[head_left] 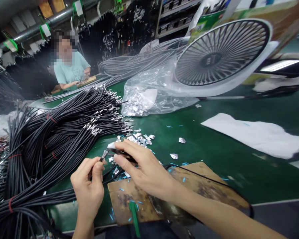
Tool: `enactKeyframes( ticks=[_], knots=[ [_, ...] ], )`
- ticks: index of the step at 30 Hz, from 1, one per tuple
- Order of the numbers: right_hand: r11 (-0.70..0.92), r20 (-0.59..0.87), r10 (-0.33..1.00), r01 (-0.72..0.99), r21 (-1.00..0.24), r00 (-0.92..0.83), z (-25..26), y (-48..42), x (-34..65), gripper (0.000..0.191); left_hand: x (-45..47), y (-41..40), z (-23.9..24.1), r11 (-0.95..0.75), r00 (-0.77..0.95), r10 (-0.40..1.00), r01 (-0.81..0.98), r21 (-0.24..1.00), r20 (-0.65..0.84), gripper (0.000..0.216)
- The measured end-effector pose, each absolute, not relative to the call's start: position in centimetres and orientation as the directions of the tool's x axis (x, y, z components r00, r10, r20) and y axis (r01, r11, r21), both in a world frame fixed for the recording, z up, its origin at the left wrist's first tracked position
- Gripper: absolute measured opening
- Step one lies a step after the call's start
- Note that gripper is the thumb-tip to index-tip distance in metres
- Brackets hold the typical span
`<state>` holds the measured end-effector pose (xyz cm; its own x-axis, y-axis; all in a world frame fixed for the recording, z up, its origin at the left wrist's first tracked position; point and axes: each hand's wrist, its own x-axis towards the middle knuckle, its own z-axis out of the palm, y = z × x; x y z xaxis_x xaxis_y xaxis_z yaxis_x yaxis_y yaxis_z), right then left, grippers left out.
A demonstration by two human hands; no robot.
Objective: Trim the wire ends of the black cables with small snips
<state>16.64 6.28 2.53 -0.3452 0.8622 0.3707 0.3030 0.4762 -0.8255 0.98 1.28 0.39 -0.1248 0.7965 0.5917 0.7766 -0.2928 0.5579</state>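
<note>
My left hand [89, 186] is closed in a pinch on a black cable [94, 169], holding it just below its metal end [104, 154]. My right hand [142, 169] is closed on a thin dark tool [123, 153] whose tip lies beside that metal end. Both hands hover over the near edge of a worn wooden board [204, 186] on the green table [214, 156]. A big bundle of black cables [52, 142] with metal terminals lies just to the left.
Small foil scraps [139, 137] and blue bits litter the table. A clear plastic bag [151, 93], a white fan guard [221, 53] and a white sheet [254, 132] lie beyond. Another person [69, 66] sits at the far left end, hands on a board.
</note>
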Motion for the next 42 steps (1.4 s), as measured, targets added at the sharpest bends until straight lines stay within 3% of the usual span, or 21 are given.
enactKeyframes(
  ticks=[5, 10, 16, 22, 26, 28, 30, 32, 35, 38, 42],
  knots=[
    [0.588, 0.484, 0.789, 0.238, -0.773, -0.378, 2.3, 6.2, 16.6, 0.017, 0.9, 1.3, 0.4, -0.275, -0.129, 0.805, 0.784, 0.556, 0.58, 0.018],
    [0.672, 0.57, 0.725, 0.215, -0.709, -0.388, 2.1, 6.3, 16.6, 0.027, 0.8, 1.3, 0.4, -0.29, -0.122, 0.804, 0.774, 0.563, 0.582, 0.015],
    [0.586, 0.486, 0.783, 0.198, -0.785, -0.388, 2.3, 6.4, 16.7, 0.022, 0.9, 1.2, 0.7, -0.261, -0.172, 0.868, 0.639, 0.723, 0.465, 0.021],
    [0.584, 0.478, 0.77, 0.162, -0.796, -0.423, 2.7, 6.3, 16.6, 0.023, 0.7, 1.2, 2.5, -0.083, -0.151, 0.977, 0.368, 0.926, 0.148, 0.035],
    [0.576, 0.456, 0.754, 0.142, -0.805, -0.473, 2.8, 6.5, 16.9, 0.027, -0.2, 1.1, 2.8, -0.175, -0.057, 0.978, 0.284, 0.943, 0.199, 0.036],
    [0.556, 0.453, 0.796, 0.188, -0.81, -0.401, 2.7, 6.9, 17.2, 0.029, -0.2, 1.2, 2.5, -0.331, -0.04, 0.934, 0.277, 0.902, 0.355, 0.023],
    [0.506, 0.433, 0.843, 0.197, -0.839, -0.32, 2.8, 7.2, 17.6, 0.028, 0.0, 1.3, 2.0, -0.494, -0.076, 0.828, 0.37, 0.787, 0.556, 0.004],
    [0.45, 0.384, 0.862, 0.151, -0.88, -0.331, 3.0, 7.5, 18.1, 0.023, 0.5, 1.4, 1.3, -0.552, -0.09, 0.724, 0.52, 0.652, 0.684, 0.012],
    [0.444, 0.358, 0.829, 0.116, -0.888, -0.429, 3.4, 7.5, 18.4, 0.015, 1.1, 1.4, 0.5, -0.546, -0.054, 0.691, 0.615, 0.568, 0.721, 0.012],
    [0.552, 0.45, 0.779, 0.136, -0.823, -0.437, 3.3, 7.3, 18.4, 0.012, 1.4, 1.5, 0.2, -0.532, -0.028, 0.675, 0.674, 0.513, 0.737, 0.013],
    [0.797, 0.701, 0.601, 0.225, -0.56, -0.384, 2.2, 7.1, 18.1, 0.02, 1.7, 1.5, 0.2, -0.516, 0.047, 0.671, 0.746, 0.421, 0.74, 0.013]
  ],
)
